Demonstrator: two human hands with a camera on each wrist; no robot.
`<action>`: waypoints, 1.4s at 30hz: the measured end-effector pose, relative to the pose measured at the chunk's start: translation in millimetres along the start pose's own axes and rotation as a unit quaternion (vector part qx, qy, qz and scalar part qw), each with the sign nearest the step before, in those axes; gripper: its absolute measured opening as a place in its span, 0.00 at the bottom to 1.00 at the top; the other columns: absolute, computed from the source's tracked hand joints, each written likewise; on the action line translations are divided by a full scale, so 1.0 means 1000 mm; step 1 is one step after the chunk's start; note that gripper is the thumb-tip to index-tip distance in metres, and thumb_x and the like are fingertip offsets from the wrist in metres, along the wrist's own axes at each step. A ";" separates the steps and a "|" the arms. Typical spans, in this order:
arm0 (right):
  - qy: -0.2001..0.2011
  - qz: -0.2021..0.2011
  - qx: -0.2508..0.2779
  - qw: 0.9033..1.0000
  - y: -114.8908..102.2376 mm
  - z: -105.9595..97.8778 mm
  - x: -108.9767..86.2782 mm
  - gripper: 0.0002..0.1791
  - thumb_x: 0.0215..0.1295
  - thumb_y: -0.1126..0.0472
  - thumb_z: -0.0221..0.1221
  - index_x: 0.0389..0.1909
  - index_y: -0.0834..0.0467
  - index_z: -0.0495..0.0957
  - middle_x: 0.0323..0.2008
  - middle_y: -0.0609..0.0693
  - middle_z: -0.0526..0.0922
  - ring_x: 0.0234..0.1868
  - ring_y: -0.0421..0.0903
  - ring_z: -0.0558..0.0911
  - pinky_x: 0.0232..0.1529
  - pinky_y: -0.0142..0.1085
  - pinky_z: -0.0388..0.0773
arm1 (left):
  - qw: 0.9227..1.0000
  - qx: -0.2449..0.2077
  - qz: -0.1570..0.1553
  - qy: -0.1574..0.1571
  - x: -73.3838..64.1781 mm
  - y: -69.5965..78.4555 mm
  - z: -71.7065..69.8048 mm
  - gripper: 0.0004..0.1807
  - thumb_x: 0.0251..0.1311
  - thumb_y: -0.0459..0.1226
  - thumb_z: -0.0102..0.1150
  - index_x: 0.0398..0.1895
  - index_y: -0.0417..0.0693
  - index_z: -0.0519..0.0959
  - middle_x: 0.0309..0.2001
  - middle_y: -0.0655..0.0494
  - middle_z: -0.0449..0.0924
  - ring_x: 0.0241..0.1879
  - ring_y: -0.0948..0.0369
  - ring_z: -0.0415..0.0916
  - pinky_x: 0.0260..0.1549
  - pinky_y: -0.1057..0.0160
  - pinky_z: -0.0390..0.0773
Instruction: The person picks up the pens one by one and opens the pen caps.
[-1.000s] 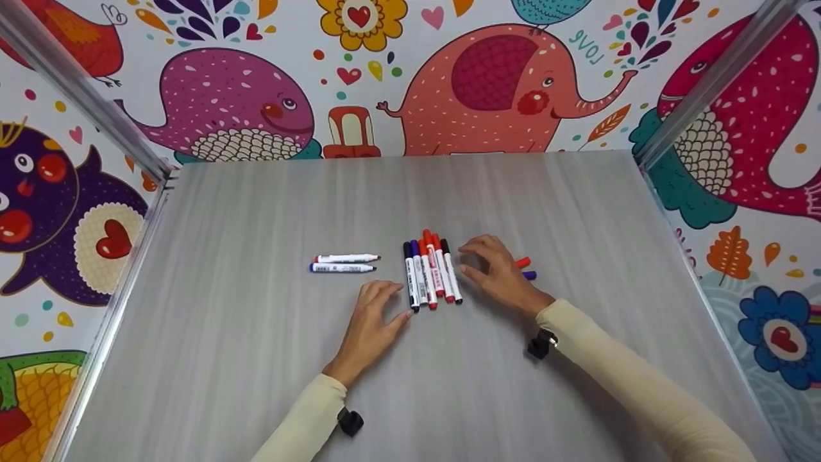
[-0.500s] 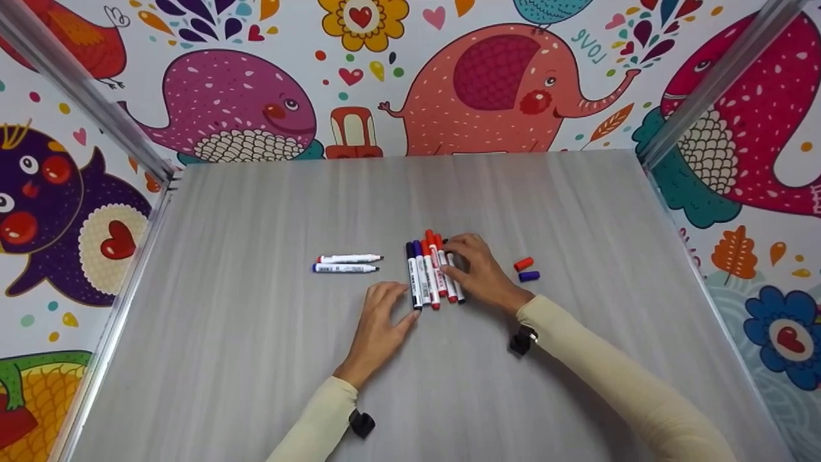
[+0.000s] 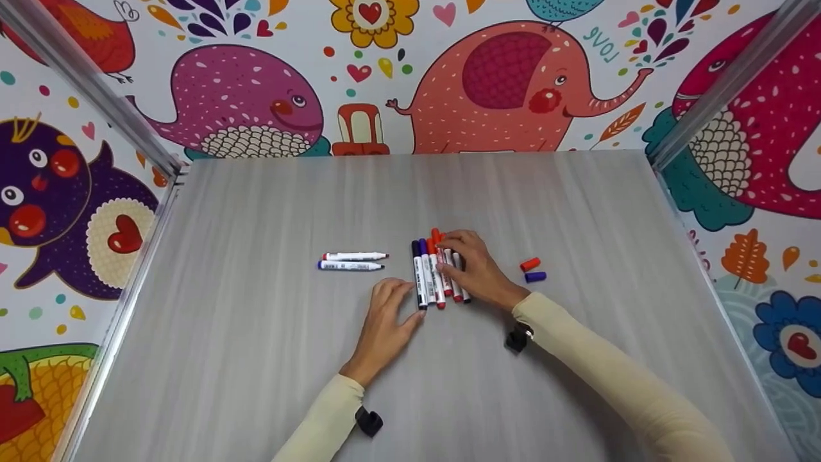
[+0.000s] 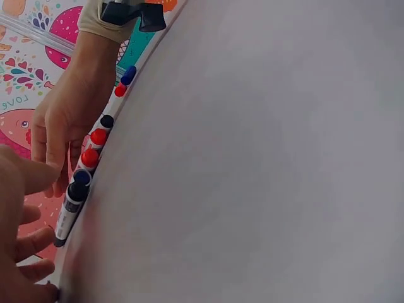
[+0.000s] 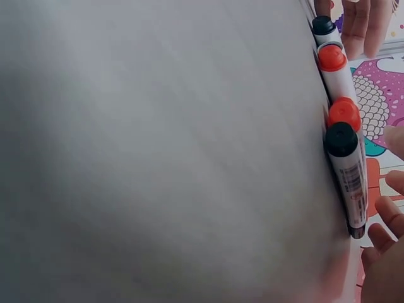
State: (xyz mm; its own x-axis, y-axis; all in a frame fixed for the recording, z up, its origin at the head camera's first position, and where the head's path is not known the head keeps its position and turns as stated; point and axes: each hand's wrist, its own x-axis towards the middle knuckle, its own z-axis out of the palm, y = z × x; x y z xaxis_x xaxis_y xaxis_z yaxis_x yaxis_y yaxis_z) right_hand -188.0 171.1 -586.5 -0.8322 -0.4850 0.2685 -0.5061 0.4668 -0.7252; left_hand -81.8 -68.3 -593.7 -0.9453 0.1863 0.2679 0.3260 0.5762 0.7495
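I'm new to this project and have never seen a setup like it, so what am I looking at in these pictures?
There's no machine arm here: these are a person's own bare hands. The widest picture comes from a camera on the head, looking down; the other two come from cameras on each wrist.

On the grey table lies a row of capped markers, between the left hand and the right hand. To the row's left are two uncapped markers; to its right, a loose red cap and a loose blue cap.

Nothing is lifted. The fingers are at the row's two sides; whether they actually touch it is hard to tell.
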 end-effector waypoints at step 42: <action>-0.048 -0.061 -0.100 0.992 0.011 0.020 0.041 0.31 0.75 0.48 0.69 0.71 0.60 0.80 0.73 0.63 0.71 0.77 0.59 0.63 0.79 0.61 0.53 | 0.999 0.043 -0.011 -0.001 0.000 0.000 0.015 0.30 0.66 0.36 0.79 0.68 0.36 0.81 0.67 0.46 0.76 0.78 0.45 0.62 0.77 0.44 0.66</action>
State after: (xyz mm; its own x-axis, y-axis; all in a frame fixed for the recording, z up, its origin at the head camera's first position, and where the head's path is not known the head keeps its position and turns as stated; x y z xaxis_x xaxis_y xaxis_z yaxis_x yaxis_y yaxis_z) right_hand -223.7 141.5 -596.2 -0.7414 -0.6110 0.2775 -0.6445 0.5332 -0.5481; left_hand -81.7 -56.6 -603.3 -0.9525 0.1740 0.2500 0.3020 0.6462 0.7009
